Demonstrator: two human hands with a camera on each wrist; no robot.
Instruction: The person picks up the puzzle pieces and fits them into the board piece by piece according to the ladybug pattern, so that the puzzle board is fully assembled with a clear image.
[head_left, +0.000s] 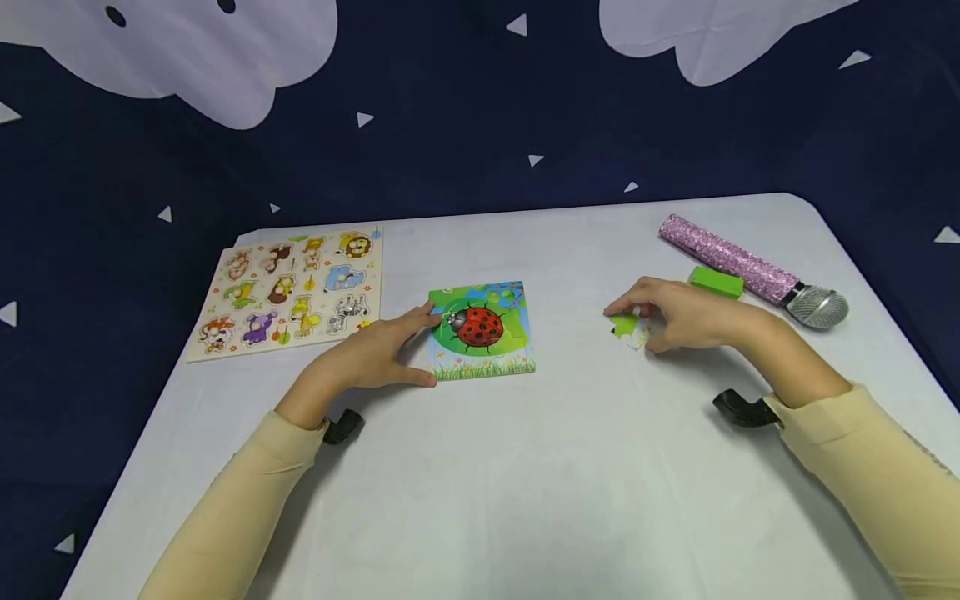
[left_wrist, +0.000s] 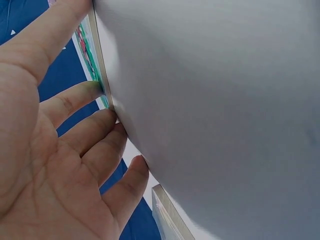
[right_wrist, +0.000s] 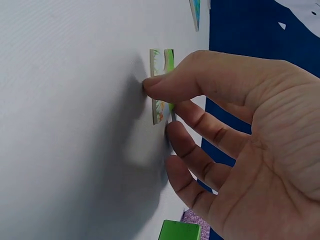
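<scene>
A square ladybug jigsaw puzzle (head_left: 487,329) lies flat left of the table's middle. At its left edge rests my left hand (head_left: 375,354), thumb by the near corner and fingers stretched along the side. In the left wrist view the fingertips touch the puzzle's thin wooden edge (left_wrist: 102,65). To the right, my right hand (head_left: 686,312) holds green and white puzzle pieces (head_left: 626,325) between thumb and fingers, low at the tabletop. The right wrist view shows the thumb across the puzzle pieces (right_wrist: 158,112); the fingers partly hide behind them.
A wooden animal peg puzzle board (head_left: 292,292) lies at the back left. Behind my right hand are a green block (head_left: 716,282) and a microphone (head_left: 750,267) with a pink glittery handle. White cloth covers the table (head_left: 525,483); a dark blue patterned cloth (head_left: 450,158) hangs behind.
</scene>
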